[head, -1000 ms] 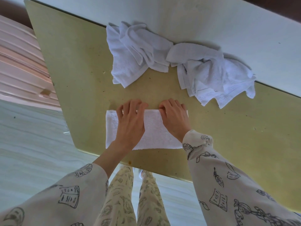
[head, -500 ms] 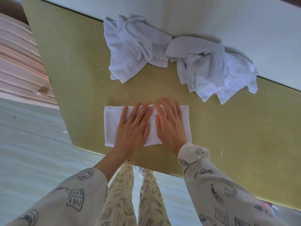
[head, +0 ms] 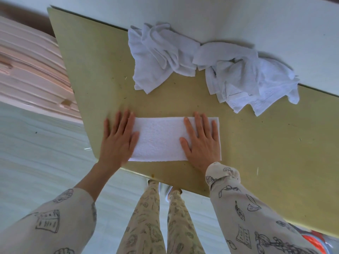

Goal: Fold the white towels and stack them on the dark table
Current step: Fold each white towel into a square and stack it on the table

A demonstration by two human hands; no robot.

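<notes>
Where the head camera looks down, a folded white towel (head: 161,139) lies flat as a long rectangle near the near edge of the olive-green table (head: 256,143). The left hand (head: 117,139) rests flat with straight, spread fingers over the towel's left end, covering that end so its edge cannot be seen; part of the palm lies on the bare tabletop. The right hand (head: 201,140) lies flat with straight fingers on the towel's right end, hiding its near right corner. The two hands are well apart, and neither curls around the cloth.

Farther back, two crumpled heaps of white towels sit against the wall: the left heap (head: 161,57) and the right heap (head: 253,79), touching each other in the middle. How many towels each heap holds is hard to make out.

The tabletop is speckled with small dark marks and its right part runs out of the picture. A pale wall (head: 238,17) rises behind it, a pinkish ribbed object (head: 31,70) stands at the left, cut off by the frame, and a light floor (head: 36,162) lies below. Patterned sleeves and trouser legs (head: 156,222) fill the near edge.
</notes>
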